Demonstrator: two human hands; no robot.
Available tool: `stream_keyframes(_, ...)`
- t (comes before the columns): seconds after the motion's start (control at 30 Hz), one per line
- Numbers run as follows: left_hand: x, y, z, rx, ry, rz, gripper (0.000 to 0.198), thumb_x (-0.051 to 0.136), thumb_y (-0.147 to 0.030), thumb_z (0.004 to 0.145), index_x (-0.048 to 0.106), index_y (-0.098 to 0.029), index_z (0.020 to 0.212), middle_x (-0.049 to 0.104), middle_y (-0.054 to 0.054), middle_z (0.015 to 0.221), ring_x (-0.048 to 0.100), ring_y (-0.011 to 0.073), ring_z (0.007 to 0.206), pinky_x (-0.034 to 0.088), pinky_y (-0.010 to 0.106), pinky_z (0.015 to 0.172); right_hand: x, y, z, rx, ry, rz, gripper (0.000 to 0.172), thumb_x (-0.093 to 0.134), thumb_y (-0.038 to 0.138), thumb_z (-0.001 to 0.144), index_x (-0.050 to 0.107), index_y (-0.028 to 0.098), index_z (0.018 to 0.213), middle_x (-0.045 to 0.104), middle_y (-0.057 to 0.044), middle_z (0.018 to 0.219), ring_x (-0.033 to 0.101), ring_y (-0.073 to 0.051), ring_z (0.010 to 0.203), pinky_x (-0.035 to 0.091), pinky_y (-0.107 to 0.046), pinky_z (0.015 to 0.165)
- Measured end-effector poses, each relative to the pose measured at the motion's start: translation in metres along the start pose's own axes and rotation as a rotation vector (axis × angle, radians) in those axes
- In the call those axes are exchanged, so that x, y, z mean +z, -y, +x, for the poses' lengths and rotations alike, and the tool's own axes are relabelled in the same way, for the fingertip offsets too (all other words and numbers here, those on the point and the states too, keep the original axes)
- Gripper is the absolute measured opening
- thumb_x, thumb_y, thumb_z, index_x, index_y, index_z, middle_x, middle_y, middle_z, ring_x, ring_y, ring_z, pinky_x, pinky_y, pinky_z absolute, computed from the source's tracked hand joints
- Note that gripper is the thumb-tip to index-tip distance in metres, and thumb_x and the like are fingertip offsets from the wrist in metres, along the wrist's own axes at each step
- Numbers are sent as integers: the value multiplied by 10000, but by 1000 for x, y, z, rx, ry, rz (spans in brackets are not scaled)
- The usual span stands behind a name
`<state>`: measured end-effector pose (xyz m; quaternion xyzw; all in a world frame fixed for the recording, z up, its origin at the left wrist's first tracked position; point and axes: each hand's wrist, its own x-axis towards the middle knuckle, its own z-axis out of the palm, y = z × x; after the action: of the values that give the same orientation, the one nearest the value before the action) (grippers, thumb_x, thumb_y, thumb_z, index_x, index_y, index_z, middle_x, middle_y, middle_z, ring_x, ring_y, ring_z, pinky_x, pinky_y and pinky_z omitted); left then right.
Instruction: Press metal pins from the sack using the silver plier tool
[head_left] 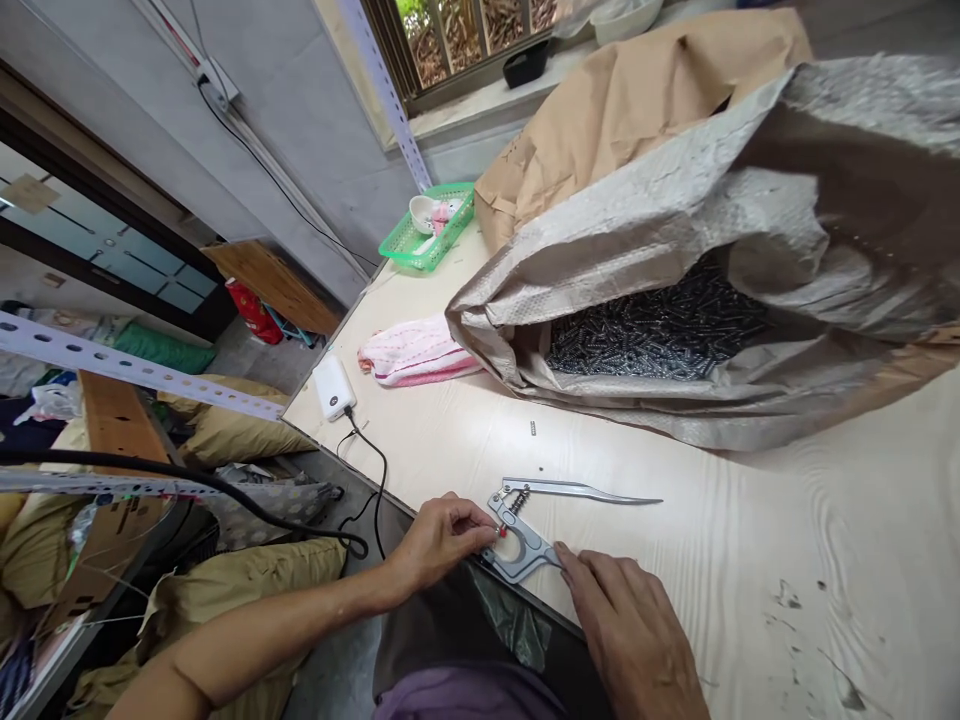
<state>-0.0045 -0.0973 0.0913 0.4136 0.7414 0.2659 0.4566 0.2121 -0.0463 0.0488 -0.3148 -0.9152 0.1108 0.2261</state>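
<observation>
A silver hand-press plier (529, 552) with a C-shaped jaw and a coil spring lies on the table near its front edge. Its long upper handle (577, 489) is spread away from the body and points right. My left hand (448, 535) is closed in a pinch at the jaw, by a small red-tipped part (502, 531); what else the fingers hold is hidden. My right hand (630, 615) grips the lower handle's end between thumb and fingers. Just beyond the plier lie a tiny metal spring (533, 428) and a small dark bit (541, 469).
A large woven sack (600, 220) lies open at the right, holding many small dark metal pieces (660, 325). A pink-striped cloth (420, 350), a white power bank (333, 388) with a black cable (384, 460), and a green basket (431, 250) sit along the left side.
</observation>
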Motion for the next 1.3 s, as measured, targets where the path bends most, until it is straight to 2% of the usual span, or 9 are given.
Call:
stream_keyframes(0.23,0,4,-1,66,-38,105,207,632,-351,783,705,-170,712,646,49,760,545,169,810,414,264,754,1,2,2,4,-17,34,351,415,58,849,572,154,1148,637,-74,922,520,-177,828,405,-348,784)
stream_keyframes(0.53,3,2,1,41,-44,223,218,609,-330,794,663,-161,668,623,38,736,538,158,786,404,243,699,2,4,4,11,-31,17,323,402,64,860,594,153,1104,632,-61,856,508,-165,783,397,-342,780)
stream_keyframes(0.67,-1,-3,3,30,5,321,220,596,-320,794,639,-158,652,606,22,713,525,144,749,387,229,674,3,4,2,6,-45,34,313,387,76,869,599,140,1091,626,-61,843,509,-166,782,401,-341,767)
stream_keyframes(0.83,-1,-8,2,-27,54,318,195,560,-301,804,645,-148,716,601,14,693,499,121,636,366,221,590,2,6,2,49,2,-1,299,400,104,874,614,155,1076,610,-64,823,517,-165,771,409,-337,757)
stream_keyframes(0.97,-1,-9,1,33,46,369,192,544,-280,805,638,-151,697,604,27,700,521,142,705,379,227,647,-2,6,8,44,9,-4,316,396,83,864,616,156,1080,599,-50,787,509,-160,761,400,-334,782)
stream_keyframes(1.17,-6,-5,8,-28,113,370,202,575,-301,769,629,-136,665,563,3,632,485,120,621,344,215,570,-2,4,15,43,-7,24,312,419,65,849,615,140,1079,600,-44,797,496,-163,765,388,-335,788)
stream_keyframes(1.3,-9,-3,13,-28,159,345,208,585,-313,757,649,-131,679,567,3,618,500,124,639,353,203,564,-3,4,14,31,-18,10,303,430,70,848,618,146,1073,596,-45,797,495,-161,756,381,-324,779)
